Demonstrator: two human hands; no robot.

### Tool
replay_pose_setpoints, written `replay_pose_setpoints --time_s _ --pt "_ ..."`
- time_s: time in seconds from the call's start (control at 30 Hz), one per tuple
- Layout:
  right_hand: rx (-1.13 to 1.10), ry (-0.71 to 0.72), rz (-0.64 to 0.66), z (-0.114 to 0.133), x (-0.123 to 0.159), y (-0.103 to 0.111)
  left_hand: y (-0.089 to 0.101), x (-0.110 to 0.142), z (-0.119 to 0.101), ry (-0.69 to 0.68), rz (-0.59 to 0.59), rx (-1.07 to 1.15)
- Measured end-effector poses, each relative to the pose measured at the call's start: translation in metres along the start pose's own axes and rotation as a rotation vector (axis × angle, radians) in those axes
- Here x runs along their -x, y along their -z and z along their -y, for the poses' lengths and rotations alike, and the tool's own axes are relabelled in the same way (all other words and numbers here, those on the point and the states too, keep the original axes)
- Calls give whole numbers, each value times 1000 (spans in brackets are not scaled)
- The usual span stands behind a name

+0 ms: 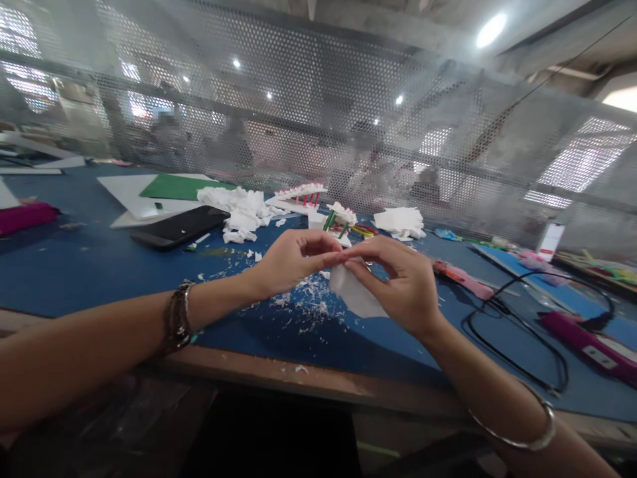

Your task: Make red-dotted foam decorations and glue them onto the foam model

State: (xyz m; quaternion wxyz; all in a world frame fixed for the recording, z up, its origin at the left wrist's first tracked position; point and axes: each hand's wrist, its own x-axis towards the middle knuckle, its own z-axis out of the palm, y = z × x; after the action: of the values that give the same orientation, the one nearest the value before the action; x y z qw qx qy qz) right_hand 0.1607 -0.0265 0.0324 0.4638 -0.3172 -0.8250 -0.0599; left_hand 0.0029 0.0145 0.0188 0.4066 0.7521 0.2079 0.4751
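Note:
A thin white piece of tissue paper hangs over the blue table, its upper corner between my fingertips. My right hand pinches it with the thumb and fingers. The thumb and index finger of my left hand are pressed together at that same corner, touching the right fingertips; the exact grip is partly covered. White shavings lie scattered below both hands. Just beyond them stands a small piece with green rods and a white ruffled top. Another white piece on pink-red rods is farther back.
Crumpled white tissue and a black phone lie left, near a green sheet. To the right are a pink-handled tool, a black cable and a magenta device. A perforated screen borders the table's far side.

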Motion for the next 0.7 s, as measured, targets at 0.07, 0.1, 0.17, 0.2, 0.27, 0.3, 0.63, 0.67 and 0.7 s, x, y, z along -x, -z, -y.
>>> replay_pose_setpoints --time_s 0.07,0.1,0.17,0.2,0.27,0.3,0.63,0.67,0.7 --pt "-28 -10 -5 -1 0 1 -1 0 0 19 2 52" --pt "-48 -32 -7 -1 0 1 -1 0 0 22 0 67" --pt "-97 -89 -7 -3 0 0 -1 0 0 10 -5 79" --pt "-119 -118 3 -3 0 0 -1 0 1 1 -4 76" --pt "-146 -147 39 -4 0 -2 0 0 1 -12 9 56" --pt "-149 -150 56 -4 0 -2 1 0 2 -14 17 45" --pt "-127 -87 118 0 -1 5 -2 0 0 84 43 221" --pt "-105 -65 121 1 -1 6 -2 0 -1 93 45 239" --pt "-79 -44 128 1 -1 7 -2 0 0 101 51 255"
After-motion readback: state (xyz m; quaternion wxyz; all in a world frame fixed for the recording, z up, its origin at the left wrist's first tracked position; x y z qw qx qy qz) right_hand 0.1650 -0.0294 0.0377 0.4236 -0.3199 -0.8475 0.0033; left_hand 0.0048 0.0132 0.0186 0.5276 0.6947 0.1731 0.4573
